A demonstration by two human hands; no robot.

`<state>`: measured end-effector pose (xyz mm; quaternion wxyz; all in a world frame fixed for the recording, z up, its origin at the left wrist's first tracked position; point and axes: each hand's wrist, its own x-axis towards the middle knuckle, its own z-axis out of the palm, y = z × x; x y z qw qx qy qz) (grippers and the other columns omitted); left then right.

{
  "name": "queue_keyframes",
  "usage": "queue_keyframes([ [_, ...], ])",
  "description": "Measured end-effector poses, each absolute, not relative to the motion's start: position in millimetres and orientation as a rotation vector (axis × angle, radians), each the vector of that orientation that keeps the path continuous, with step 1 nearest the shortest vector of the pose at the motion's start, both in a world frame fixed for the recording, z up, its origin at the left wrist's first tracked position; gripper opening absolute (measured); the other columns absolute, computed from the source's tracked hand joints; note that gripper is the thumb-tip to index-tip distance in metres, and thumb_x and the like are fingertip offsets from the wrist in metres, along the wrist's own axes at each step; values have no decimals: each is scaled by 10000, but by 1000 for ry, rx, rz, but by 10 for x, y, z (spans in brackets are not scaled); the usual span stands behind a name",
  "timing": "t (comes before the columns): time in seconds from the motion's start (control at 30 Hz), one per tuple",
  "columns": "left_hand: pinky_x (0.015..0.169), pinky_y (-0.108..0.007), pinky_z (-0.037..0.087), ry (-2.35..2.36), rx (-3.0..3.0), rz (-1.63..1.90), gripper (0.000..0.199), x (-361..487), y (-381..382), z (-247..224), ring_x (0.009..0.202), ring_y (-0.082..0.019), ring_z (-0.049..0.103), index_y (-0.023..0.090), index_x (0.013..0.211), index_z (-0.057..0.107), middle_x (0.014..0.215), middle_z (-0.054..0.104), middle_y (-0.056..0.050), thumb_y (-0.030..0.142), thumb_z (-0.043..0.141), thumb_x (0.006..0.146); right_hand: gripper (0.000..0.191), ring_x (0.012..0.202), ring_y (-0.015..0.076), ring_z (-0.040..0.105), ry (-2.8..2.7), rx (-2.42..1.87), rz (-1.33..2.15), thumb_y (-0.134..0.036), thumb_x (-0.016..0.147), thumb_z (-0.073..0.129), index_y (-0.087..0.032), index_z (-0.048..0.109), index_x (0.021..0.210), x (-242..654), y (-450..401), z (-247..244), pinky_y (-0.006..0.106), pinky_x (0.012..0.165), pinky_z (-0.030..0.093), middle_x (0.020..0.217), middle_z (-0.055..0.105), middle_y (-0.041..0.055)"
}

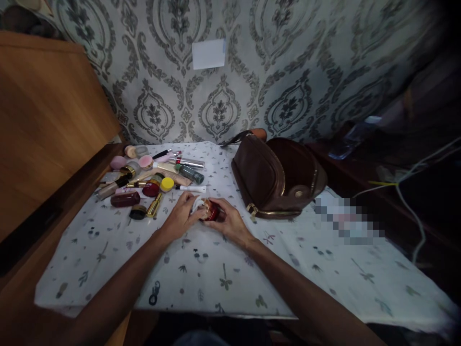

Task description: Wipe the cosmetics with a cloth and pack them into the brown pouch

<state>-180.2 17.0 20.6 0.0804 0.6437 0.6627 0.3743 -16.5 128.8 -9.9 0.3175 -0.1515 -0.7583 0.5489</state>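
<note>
The left hand (182,217), right hand (232,222) and red jar (212,211) block the table's (201,293) middle. Crowded cosmetics (150,188) bar the left rear, a brown bag (257,175) the right; a narrow lane between leads to the wall (219,108). Between the forearms (288,283), the near side lies open.

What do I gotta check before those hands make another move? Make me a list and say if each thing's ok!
1. Right hand has a grip on the small shiny red container: ok.
2. Left hand has the crumpled soft white wipe at the container: ok.
3. Container's lid is on tight: cannot tell, fingers cover part of it.
4. Big dark-brown leathery bag with gold zips is unzipped: ok, its mouth gapes open.
5. Bag's inside has nothing in it: cannot tell, too dark.
6. Bottles and tubes near the round bright-yellow lid are in neat rows: not ok, they lie jumbled.
</note>
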Motion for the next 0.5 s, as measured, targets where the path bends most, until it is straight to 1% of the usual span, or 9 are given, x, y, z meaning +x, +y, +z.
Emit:
queue_keyframes([
  [0.1,965,-389,474,1956,1869,1076,369,-1796,170,225,1012,-230,543,166,1130,610,1017,517,-70,469,497,954,621,1144,231,599,-1978,-447,1467,-366,696,827,-226,589,1252,-159,1288,-92,390,966,540,1221,594,89],
  [0.13,963,-393,473,1946,1861,1071,388,-1792,169,222,1010,-232,540,165,1155,605,1013,517,-71,476,485,957,621,1144,233,599,-1971,-463,1474,-369,697,825,-224,590,1253,-159,1294,-96,394,969,538,1219,598,90],
  [0.2,975,-402,467,1929,1852,1096,430,-1787,170,195,1026,-235,537,169,1264,568,1025,523,-77,463,432,981,625,1146,239,598,-1960,-489,1482,-368,695,824,-218,593,1256,-162,1310,-112,406,978,529,1216,606,93],
  [0.27,998,-401,457,1906,1840,1150,464,-1791,176,145,1048,-228,540,186,1390,487,1047,531,-80,419,373,1006,619,1127,241,604,-1943,-515,1471,-384,689,826,-218,609,1244,-172,1328,-131,416,980,522,1190,615,89],
  [0.33,1007,-387,457,1884,1816,1197,479,-1802,187,95,1049,-213,554,211,1464,411,1063,538,-75,364,345,1015,608,1104,237,614,-1897,-535,1482,-418,680,825,-225,628,1221,-187,1338,-144,416,978,520,1166,623,80],
  [0.4,1012,-377,457,1864,1807,1218,483,-1816,203,64,1052,-203,568,226,1482,390,1088,553,-73,309,352,1007,610,1093,232,624,-1831,-544,1553,-441,678,820,-229,626,1216,-199,1339,-143,413,985,515,1162,637,75],
  [0.5,1060,-385,424,1869,1795,1321,467,-1828,230,66,1164,-211,551,211,1435,442,1235,577,-95,230,403,970,625,1069,226,643,-1760,-541,1681,-435,687,817,-228,588,1231,-200,1334,-116,418,987,513,1144,670,71],
])
